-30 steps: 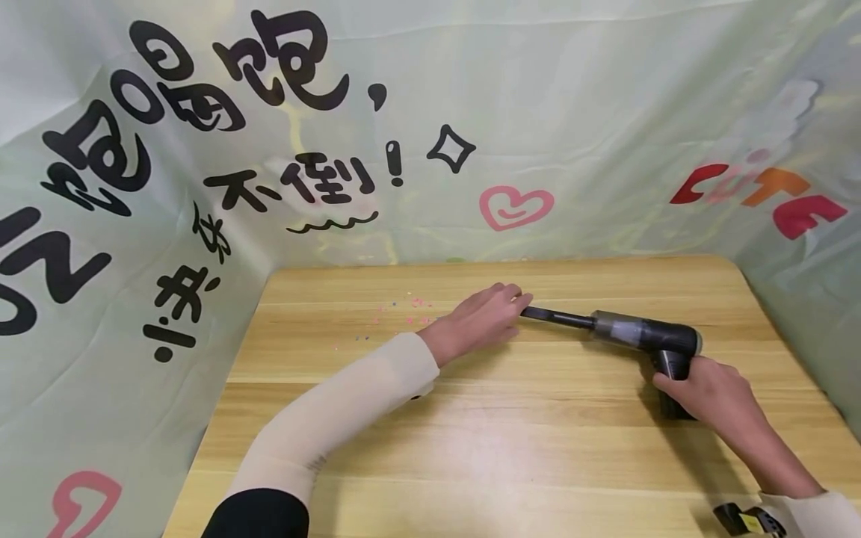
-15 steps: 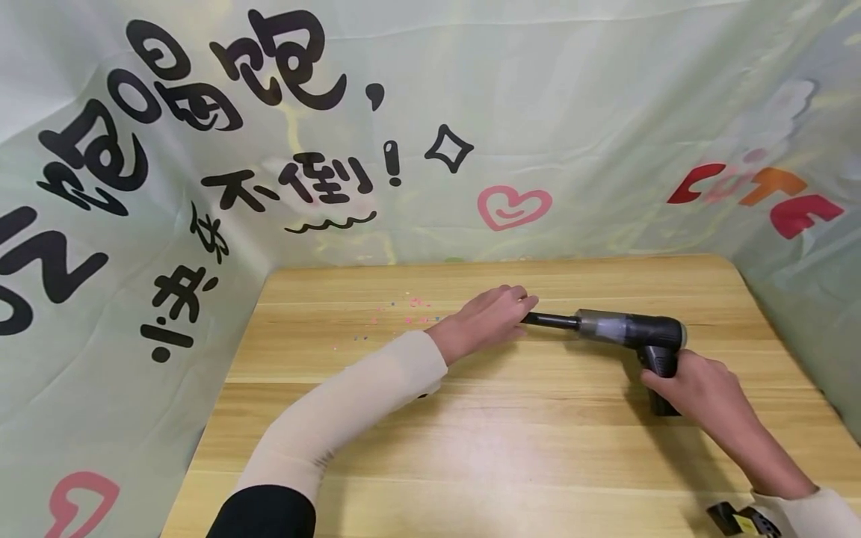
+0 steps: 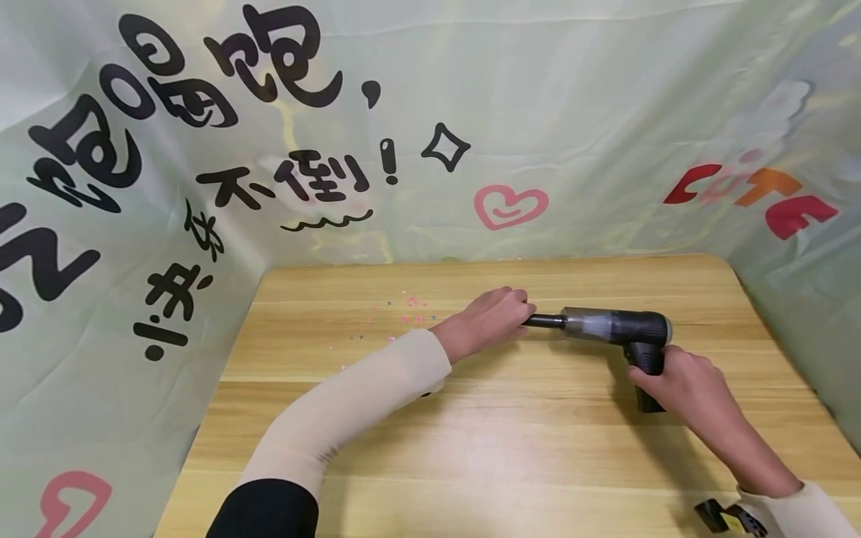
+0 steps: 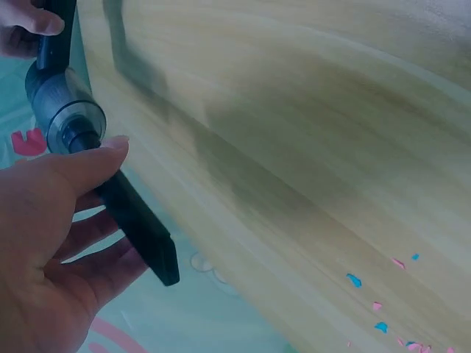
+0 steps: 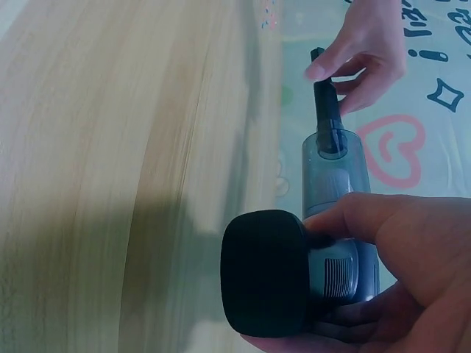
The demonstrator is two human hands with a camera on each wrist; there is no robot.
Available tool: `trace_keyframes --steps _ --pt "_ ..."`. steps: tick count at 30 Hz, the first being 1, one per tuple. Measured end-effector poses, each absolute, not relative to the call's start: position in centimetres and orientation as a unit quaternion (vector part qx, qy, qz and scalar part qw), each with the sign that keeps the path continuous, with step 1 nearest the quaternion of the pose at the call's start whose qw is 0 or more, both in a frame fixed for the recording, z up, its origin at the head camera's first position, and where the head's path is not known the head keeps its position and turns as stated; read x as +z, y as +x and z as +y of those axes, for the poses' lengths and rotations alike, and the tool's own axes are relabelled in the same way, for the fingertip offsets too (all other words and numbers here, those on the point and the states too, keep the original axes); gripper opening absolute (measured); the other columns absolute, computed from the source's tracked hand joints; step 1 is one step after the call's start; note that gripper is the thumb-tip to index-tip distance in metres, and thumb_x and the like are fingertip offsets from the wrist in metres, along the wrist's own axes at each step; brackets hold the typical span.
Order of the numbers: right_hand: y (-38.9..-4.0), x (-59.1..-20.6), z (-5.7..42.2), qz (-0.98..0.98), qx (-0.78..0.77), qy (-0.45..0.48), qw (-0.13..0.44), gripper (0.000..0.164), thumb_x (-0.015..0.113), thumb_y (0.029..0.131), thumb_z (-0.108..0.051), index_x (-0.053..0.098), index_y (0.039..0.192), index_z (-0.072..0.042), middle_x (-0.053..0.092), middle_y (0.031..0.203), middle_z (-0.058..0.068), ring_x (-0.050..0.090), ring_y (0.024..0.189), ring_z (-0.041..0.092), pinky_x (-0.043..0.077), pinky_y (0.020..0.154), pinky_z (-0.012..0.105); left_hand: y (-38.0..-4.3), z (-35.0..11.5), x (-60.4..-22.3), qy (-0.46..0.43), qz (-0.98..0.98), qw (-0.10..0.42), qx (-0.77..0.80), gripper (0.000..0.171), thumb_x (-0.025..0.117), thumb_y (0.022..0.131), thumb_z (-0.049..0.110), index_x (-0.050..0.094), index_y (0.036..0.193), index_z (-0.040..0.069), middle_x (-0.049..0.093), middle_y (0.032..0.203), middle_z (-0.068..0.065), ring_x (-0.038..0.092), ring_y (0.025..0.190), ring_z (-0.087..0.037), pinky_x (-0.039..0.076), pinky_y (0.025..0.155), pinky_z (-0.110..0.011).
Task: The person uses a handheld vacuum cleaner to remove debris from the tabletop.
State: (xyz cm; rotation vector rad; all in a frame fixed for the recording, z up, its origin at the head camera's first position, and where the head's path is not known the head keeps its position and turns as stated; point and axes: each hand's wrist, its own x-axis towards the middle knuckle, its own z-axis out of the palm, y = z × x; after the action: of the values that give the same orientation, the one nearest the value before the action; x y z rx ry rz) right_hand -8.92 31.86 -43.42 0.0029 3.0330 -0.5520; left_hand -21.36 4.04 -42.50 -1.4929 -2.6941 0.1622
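Note:
A black handheld vacuum cleaner (image 3: 615,326) with a see-through dust cup is held above the wooden table, its narrow nozzle pointing left. My right hand (image 3: 686,381) grips its handle (image 5: 265,272), whose flat base faces the camera in the right wrist view. At the other end my left hand (image 3: 487,321) holds the black flat-tipped nozzle (image 4: 143,224), thumb on one side and fingers on the other. The slanted tip sticks out past the fingers in the left wrist view; from the head it is hidden behind the hand.
Small pink and blue paper bits (image 3: 412,302) lie scattered on the table (image 3: 484,448), left of my left hand and partly beside the sleeve. A pale printed cloth (image 3: 592,134) walls in the table's back and sides.
The vacuum cleaner and my right hand have shifted left. My left hand has moved slightly right, and less of the nozzle shows between it and the dust cup.

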Motion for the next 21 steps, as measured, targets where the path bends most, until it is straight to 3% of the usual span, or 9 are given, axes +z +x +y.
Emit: trace_keyframes --steps 13,21 --pt "-9.1 -43.6 30.9 0.983 -0.176 -0.010 -0.042 0.039 0.071 0.078 -0.032 0.046 0.065 -0.006 0.046 0.052 0.003 0.042 0.043 0.020 0.033 0.042 0.036 -20.8 3.5 -42.8 -0.489 -0.867 0.042 0.087 0.017 0.061 0.094 0.032 0.070 0.087 0.019 0.057 0.084 0.002 0.051 0.070 -0.012 0.047 0.060 -0.021" --pt "-9.4 -43.5 30.3 0.981 -0.188 0.008 -0.042 0.043 0.073 0.077 -0.035 0.049 0.073 0.001 0.050 0.056 0.008 0.046 0.047 0.022 0.036 0.041 0.037 -20.8 3.1 -43.0 -0.486 -0.869 0.039 0.081 0.019 0.061 0.094 0.034 0.068 0.085 0.019 0.056 0.082 0.002 0.048 0.064 -0.009 0.045 0.054 -0.021"
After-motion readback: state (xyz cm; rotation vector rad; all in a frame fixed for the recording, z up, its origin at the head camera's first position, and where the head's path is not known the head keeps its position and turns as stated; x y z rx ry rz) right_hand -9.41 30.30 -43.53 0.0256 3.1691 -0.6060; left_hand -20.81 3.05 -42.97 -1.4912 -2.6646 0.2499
